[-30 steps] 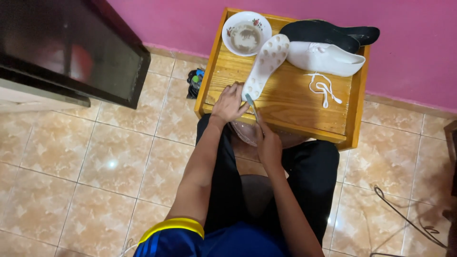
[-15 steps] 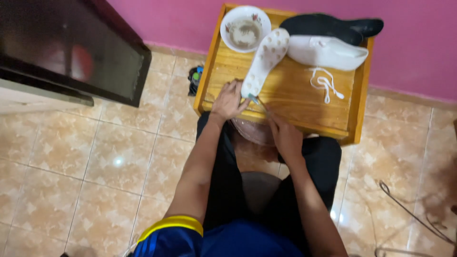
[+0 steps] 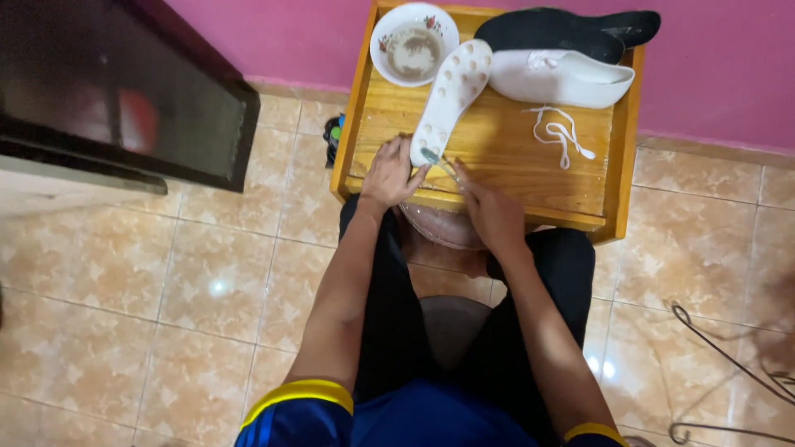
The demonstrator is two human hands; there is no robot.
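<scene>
My left hand point(image 3: 389, 172) pinned the heel of the white studded shoe sole point(image 3: 451, 99) flat, studs up, on the wooden table point(image 3: 513, 157), so my right hand point(image 3: 489, 211), closed on a small brush point(image 3: 436, 160), could reach it.

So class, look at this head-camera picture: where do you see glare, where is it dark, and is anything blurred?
Head view: lamp glare shows as bright spots on the glossy floor tiles; the dark cabinet at upper left is dim with a faint reddish reflection; the table, white sole and both hands, left and right, are evenly lit and fairly sharp; straight edges bow slightly toward the frame's edges.
</scene>
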